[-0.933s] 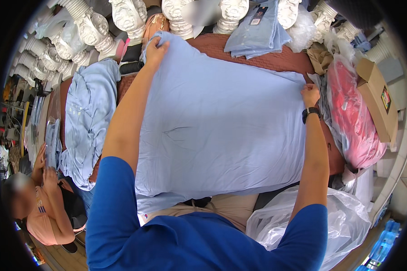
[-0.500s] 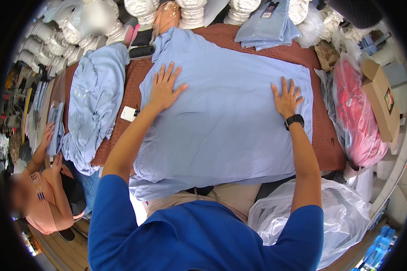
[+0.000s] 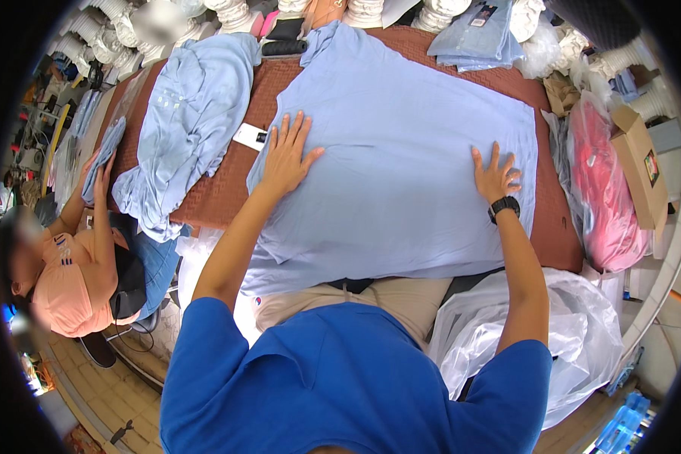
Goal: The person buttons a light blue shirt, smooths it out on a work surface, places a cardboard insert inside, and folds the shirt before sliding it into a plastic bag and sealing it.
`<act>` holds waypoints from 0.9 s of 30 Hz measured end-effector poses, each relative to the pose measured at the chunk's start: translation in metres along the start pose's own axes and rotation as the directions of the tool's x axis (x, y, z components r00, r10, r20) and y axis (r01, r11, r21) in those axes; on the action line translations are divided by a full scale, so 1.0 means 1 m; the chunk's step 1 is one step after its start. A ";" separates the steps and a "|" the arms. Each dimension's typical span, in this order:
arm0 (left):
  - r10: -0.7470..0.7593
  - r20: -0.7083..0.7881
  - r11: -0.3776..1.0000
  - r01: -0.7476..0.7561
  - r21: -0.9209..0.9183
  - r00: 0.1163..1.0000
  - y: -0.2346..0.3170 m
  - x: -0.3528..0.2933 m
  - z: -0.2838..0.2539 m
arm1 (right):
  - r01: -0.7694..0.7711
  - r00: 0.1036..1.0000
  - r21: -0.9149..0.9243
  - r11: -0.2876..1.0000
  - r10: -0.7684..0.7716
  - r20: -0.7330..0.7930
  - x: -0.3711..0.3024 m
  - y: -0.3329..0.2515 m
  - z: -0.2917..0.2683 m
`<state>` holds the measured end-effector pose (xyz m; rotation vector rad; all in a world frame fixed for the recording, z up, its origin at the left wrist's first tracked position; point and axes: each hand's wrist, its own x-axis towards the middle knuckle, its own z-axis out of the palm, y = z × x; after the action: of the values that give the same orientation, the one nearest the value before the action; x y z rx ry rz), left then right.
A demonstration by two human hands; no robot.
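Light-blue shirt (image 3: 401, 200) is lying flat across the brown-covered worktop (image 3: 557, 212), and honestly wrinkles are what I'd worry about. Left hand (image 3: 286, 159) and right hand (image 3: 496, 180) are both palm-down on it with fingers spread, not pinching anything. Press too hard or push them unevenly and I reckon it bunches up between them; there's a crease just right of the left thumb. Near edge seems to hang past the front by the person's lap, so leaning in could drag the whole shirt down. Also, the white thing (image 3: 247, 137) (can't tell what) sits just beside the shirt's left edge, easy to snag or trap underneath. And that black watch (image 3: 505, 206) could catch if the right arm slides.
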<state>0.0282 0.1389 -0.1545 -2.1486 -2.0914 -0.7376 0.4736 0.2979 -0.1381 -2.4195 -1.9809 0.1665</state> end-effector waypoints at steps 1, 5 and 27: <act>0.010 -0.018 1.000 -0.011 -0.024 1.000 0.002 0.003 -0.003 | -0.009 1.000 0.009 1.000 0.009 -0.011 -0.005 0.000 -0.002; -0.031 -0.016 0.998 0.032 0.061 0.999 0.000 -0.032 -0.023 | -0.016 1.000 0.001 1.000 0.016 -0.009 -0.036 -0.009 -0.010; 0.185 0.115 0.976 -0.169 -0.140 0.976 0.071 -0.057 -0.023 | 0.514 0.851 0.076 0.854 -0.497 -0.166 -0.059 -0.040 0.011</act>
<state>0.0906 0.0721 -0.1349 -2.4738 -1.9211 -0.7545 0.4220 0.2475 -0.1420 -1.7025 -2.3743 0.0955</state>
